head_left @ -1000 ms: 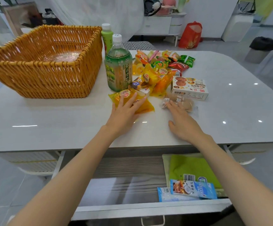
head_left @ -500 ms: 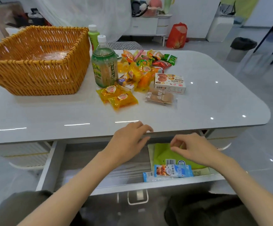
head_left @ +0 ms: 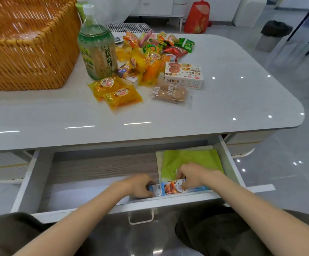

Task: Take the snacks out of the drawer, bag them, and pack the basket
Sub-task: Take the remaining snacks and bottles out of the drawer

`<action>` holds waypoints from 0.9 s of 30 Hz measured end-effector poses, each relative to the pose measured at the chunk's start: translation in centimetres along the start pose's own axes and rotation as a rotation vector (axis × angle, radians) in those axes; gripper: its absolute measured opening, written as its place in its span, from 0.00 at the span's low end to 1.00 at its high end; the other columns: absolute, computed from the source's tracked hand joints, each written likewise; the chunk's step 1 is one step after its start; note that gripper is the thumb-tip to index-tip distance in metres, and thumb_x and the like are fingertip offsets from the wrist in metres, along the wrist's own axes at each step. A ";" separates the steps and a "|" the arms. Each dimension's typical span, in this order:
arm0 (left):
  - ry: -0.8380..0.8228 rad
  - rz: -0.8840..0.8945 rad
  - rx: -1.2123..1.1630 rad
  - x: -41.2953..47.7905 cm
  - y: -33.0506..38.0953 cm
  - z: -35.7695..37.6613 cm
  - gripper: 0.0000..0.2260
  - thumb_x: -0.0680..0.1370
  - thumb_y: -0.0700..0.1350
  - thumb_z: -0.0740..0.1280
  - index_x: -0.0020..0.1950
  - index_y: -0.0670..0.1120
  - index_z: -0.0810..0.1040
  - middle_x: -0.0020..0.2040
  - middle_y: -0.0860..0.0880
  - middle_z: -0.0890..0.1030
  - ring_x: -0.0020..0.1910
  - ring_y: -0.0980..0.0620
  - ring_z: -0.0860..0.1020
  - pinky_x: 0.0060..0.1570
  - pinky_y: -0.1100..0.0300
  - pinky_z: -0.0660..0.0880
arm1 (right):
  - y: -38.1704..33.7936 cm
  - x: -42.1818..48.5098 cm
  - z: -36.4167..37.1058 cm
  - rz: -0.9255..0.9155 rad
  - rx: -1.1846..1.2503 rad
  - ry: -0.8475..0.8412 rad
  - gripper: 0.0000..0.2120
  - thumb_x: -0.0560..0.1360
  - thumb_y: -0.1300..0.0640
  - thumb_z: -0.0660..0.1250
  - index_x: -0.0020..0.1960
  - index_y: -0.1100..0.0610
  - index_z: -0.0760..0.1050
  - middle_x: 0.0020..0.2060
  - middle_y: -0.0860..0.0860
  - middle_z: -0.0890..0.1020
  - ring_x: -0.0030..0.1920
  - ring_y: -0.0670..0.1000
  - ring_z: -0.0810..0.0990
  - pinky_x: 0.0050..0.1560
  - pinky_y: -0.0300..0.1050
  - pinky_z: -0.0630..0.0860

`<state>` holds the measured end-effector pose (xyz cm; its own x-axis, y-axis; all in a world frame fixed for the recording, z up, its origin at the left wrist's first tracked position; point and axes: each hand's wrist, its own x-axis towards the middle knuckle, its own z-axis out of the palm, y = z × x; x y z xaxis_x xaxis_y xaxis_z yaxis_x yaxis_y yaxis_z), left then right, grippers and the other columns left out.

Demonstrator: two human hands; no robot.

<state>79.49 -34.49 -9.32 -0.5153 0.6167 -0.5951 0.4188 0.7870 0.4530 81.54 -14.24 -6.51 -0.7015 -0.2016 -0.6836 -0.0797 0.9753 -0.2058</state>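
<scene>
At the drawer (head_left: 32, 182) front, left hand (head_left: 140, 185) and right hand (head_left: 193, 175) both gripped 1 blue packet (head_left: 172, 187); other snacks (head_left: 150, 58) lay beyond the drawer, bagging and the basket (head_left: 20, 45) apparently undone.

A home living room (glossy coffee table (head_left: 223, 111), white cabinet (head_left: 159, 5), bin (head_left: 272, 36))

The woven basket (head_left: 29, 52) is golden orange; the bottle (head_left: 96, 52) green with a white cap; the wrappers (head_left: 116, 93) before it yellow. The biscuit box (head_left: 184, 75) is white with brown rounds; the surface (head_left: 223, 111) glossy pale grey; the folded bag (head_left: 190, 159) lime green; the packet (head_left: 172, 187) blue and white
</scene>
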 end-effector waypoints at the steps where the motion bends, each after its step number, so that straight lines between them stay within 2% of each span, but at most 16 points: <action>1: -0.009 -0.013 -0.021 0.2 -0.1 0.3 0.13 0.77 0.46 0.65 0.59 0.42 0.77 0.55 0.41 0.80 0.46 0.47 0.75 0.42 0.60 0.66 | 0.0 0.1 0.2 -0.008 -0.010 -0.008 0.12 0.75 0.54 0.70 0.56 0.59 0.78 0.43 0.49 0.79 0.41 0.48 0.75 0.38 0.39 0.70; 2: -0.024 -0.029 -0.047 0.4 -0.2 0.5 0.13 0.78 0.46 0.65 0.59 0.42 0.77 0.55 0.42 0.80 0.47 0.47 0.75 0.42 0.59 0.67 | 0.1 0.3 0.3 -0.013 -0.018 -0.016 0.09 0.75 0.54 0.70 0.51 0.58 0.79 0.39 0.48 0.77 0.38 0.47 0.73 0.35 0.39 0.67; 4: -0.068 -0.043 -0.102 0.7 -0.5 0.8 0.16 0.78 0.49 0.65 0.63 0.43 0.76 0.59 0.44 0.79 0.53 0.47 0.77 0.49 0.58 0.71 | 0.1 0.5 0.5 -0.031 -0.013 -0.040 0.07 0.75 0.53 0.70 0.47 0.57 0.79 0.40 0.49 0.78 0.39 0.48 0.74 0.37 0.40 0.68; 6: -0.075 -0.040 -0.169 0.8 -0.5 0.7 0.20 0.78 0.52 0.66 0.67 0.44 0.74 0.61 0.47 0.78 0.57 0.49 0.77 0.54 0.61 0.72 | -0.1 0.4 0.7 -0.061 0.001 -0.047 0.11 0.75 0.53 0.70 0.53 0.59 0.79 0.48 0.52 0.81 0.46 0.51 0.77 0.45 0.43 0.71; 8: -0.036 -0.027 -0.236 0.8 -0.4 0.3 0.21 0.76 0.53 0.69 0.65 0.45 0.75 0.58 0.48 0.79 0.52 0.53 0.76 0.50 0.64 0.70 | -0.5 0.4 0.6 -0.103 0.050 0.011 0.14 0.74 0.51 0.71 0.55 0.59 0.80 0.51 0.54 0.82 0.46 0.51 0.76 0.42 0.43 0.70; 9: -0.007 -0.016 -0.254 0.7 -0.3 0.1 0.20 0.75 0.53 0.70 0.63 0.45 0.77 0.54 0.48 0.80 0.49 0.53 0.75 0.47 0.63 0.70 | -0.8 0.2 0.5 -0.127 0.095 0.053 0.15 0.74 0.50 0.71 0.55 0.59 0.80 0.51 0.53 0.82 0.45 0.49 0.75 0.40 0.42 0.69; 12: 0.102 0.007 -0.184 0.5 -0.5 -0.2 0.16 0.74 0.55 0.71 0.54 0.44 0.81 0.48 0.45 0.82 0.44 0.46 0.77 0.40 0.56 0.70 | -1.6 -0.2 -0.2 -0.165 0.208 0.122 0.15 0.73 0.51 0.73 0.55 0.57 0.82 0.51 0.50 0.84 0.46 0.47 0.78 0.44 0.40 0.74; 16: 0.131 -0.028 0.016 -1.2 -1.1 -1.1 0.16 0.74 0.58 0.70 0.56 0.49 0.81 0.50 0.49 0.82 0.47 0.49 0.79 0.47 0.51 0.77 | -1.2 -1.2 -1.7 -0.133 0.270 0.232 0.13 0.76 0.53 0.69 0.59 0.55 0.79 0.56 0.49 0.82 0.53 0.45 0.78 0.53 0.35 0.72; 18: 0.157 -0.055 0.085 -2.3 -1.5 -1.8 0.15 0.74 0.58 0.70 0.55 0.51 0.80 0.50 0.51 0.82 0.47 0.51 0.79 0.46 0.53 0.78 | -0.4 -1.5 -2.5 -0.082 0.115 0.374 0.17 0.77 0.49 0.66 0.65 0.52 0.75 0.62 0.49 0.77 0.62 0.48 0.73 0.60 0.42 0.70; 20: 0.183 -0.071 0.156 -3.3 -1.8 -2.7 0.14 0.74 0.57 0.69 0.55 0.52 0.80 0.51 0.53 0.82 0.48 0.53 0.78 0.46 0.55 0.77 | 0.3 -1.5 -2.8 -0.049 -0.012 0.447 0.24 0.77 0.47 0.66 0.71 0.50 0.68 0.69 0.50 0.71 0.70 0.51 0.65 0.67 0.47 0.65; 22: 0.199 -0.080 0.212 -4.1 -2.1 -3.6 0.12 0.75 0.57 0.69 0.55 0.52 0.79 0.52 0.54 0.81 0.48 0.55 0.77 0.46 0.59 0.76 | 0.8 -0.8 -2.8 0.010 -0.168 0.406 0.33 0.75 0.42 0.66 0.75 0.51 0.60 0.73 0.52 0.65 0.73 0.54 0.59 0.72 0.52 0.57; 24: 0.204 -0.093 0.228 -4.8 -2.3 -4.4 0.13 0.75 0.56 0.69 0.56 0.52 0.79 0.53 0.54 0.81 0.49 0.56 0.77 0.47 0.60 0.76 | 1.5 0.1 -2.7 0.095 -0.295 0.315 0.41 0.72 0.36 0.66 0.77 0.51 0.54 0.74 0.53 0.62 0.74 0.56 0.58 0.75 0.56 0.52; 25: 0.205 -0.100 0.226 -5.0 -2.4 -4.7 0.14 0.75 0.57 0.69 0.57 0.52 0.79 0.54 0.54 0.81 0.50 0.56 0.78 0.49 0.60 0.76 | 2.0 0.3 -2.9 0.134 -0.299 0.267 0.45 0.70 0.33 0.66 0.78 0.51 0.52 0.75 0.54 0.63 0.74 0.56 0.60 0.74 0.56 0.53; 27: 0.210 -0.103 0.222 -5.3 -2.6 -5.0 0.15 0.75 0.57 0.69 0.58 0.52 0.78 0.55 0.55 0.81 0.51 0.56 0.78 0.50 0.60 0.77 | 2.8 0.7 -3.3 0.196 -0.256 0.174 0.48 0.67 0.32 0.68 0.78 0.51 0.51 0.73 0.55 0.67 0.71 0.57 0.66 0.71 0.56 0.62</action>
<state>77.37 -39.68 -4.02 -0.6967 0.5418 -0.4702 0.4973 0.8372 0.2277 78.49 -11.37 -5.24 -0.8292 -0.0114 -0.5588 -0.0909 0.9892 0.1147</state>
